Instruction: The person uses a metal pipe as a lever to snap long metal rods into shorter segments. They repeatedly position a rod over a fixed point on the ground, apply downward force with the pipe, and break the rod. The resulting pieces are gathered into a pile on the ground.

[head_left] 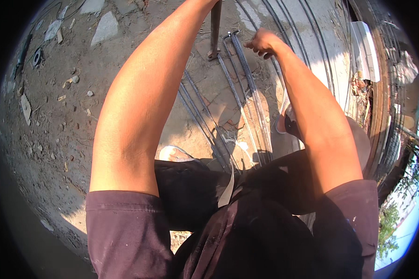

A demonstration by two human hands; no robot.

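My left arm reaches up past the top edge, so its hand is out of sight. Close to that wrist, a brown metal bar runs down to a small rusty bracket-like end, which meets the upper end of a thin metal rod. My right hand hovers just right of a dark rod with a bent top; its fingers are partly curled and apart, with nothing visible in them. More rods lie between my legs, running toward me.
Long dark rods cross the ground at the upper right. A white panel leans by a wooden beam on the right. Stones and flat slabs lie on the dirt at left. My shoe is near the rods.
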